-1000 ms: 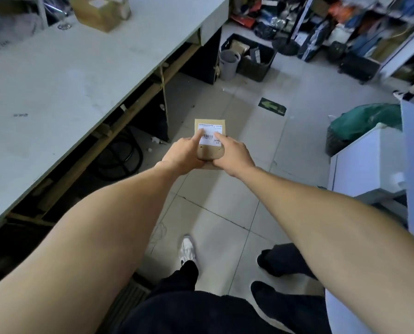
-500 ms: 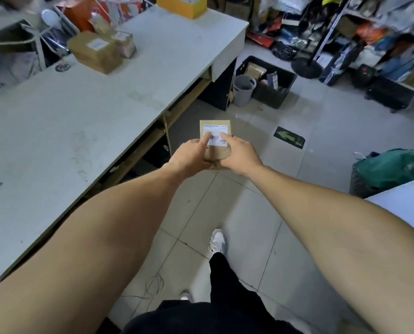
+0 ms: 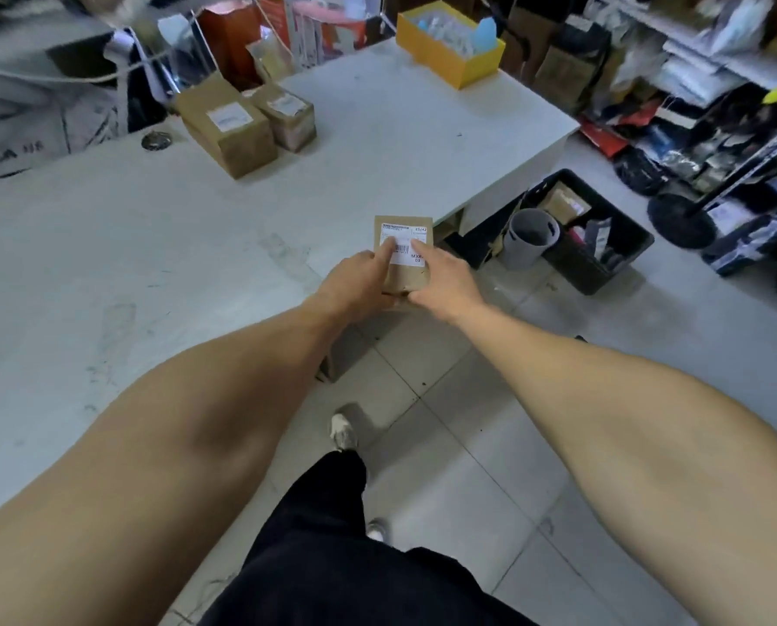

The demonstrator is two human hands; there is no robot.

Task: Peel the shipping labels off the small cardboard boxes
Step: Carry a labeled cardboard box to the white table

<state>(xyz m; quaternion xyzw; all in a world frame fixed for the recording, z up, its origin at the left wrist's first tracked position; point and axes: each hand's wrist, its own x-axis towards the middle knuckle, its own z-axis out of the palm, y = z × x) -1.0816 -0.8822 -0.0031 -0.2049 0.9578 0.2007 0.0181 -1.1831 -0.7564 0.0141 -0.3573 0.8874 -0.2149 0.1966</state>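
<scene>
Brown cardboard is what both hands hold: the left hand [image 3: 355, 282] and the right hand [image 3: 440, 282] each grip a small flat brown cardboard box [image 3: 403, 264] from its near end, held in the air over the near edge of the white table [image 3: 151, 264], with a thumb from each side pressing on the white printed shipping label [image 3: 404, 246] on its upper face. The label lies flat, no corner yet lifted. The box looks light and fairly stiff, easy to steady in one hand; the label is probably thin paper that tears if pulled fast, so a far corner, clear of the thumbs, seems the place to pick at with a nail. Beyond the hands and to the left, two more labelled brown cardboard boxes [image 3: 228, 124] stand touching on the table. Farther off and slightly right, an open yellow box [image 3: 454, 65] holds pale blue and white items, too blurred to name. To the right on the floor, a black plastic crate [image 3: 603, 268] holds a small brown box and other packets, with a grey bucket [image 3: 531, 239] just beside it.
</scene>
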